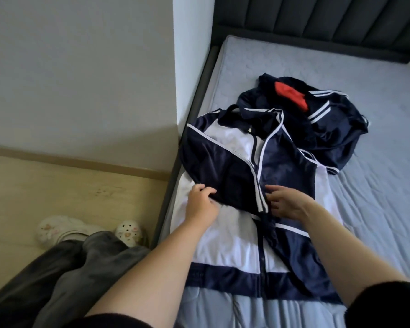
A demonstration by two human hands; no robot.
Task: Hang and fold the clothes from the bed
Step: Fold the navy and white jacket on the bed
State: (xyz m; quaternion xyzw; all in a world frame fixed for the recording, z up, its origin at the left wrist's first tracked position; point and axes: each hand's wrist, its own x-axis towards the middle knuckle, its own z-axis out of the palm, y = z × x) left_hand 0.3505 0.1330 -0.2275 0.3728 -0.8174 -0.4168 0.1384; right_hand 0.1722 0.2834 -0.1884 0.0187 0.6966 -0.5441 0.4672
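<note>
Navy-and-white striped jacket, navy garment with red patch, pale blue bed

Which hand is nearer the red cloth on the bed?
Right. The right hand is on the jacket in line with the red cloth; the left hand is farther left.

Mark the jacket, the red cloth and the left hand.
jacket (230, 247), head view, white front panel.
red cloth (291, 95), head view, its middle.
left hand (200, 205), head view, back of the hand.
</note>
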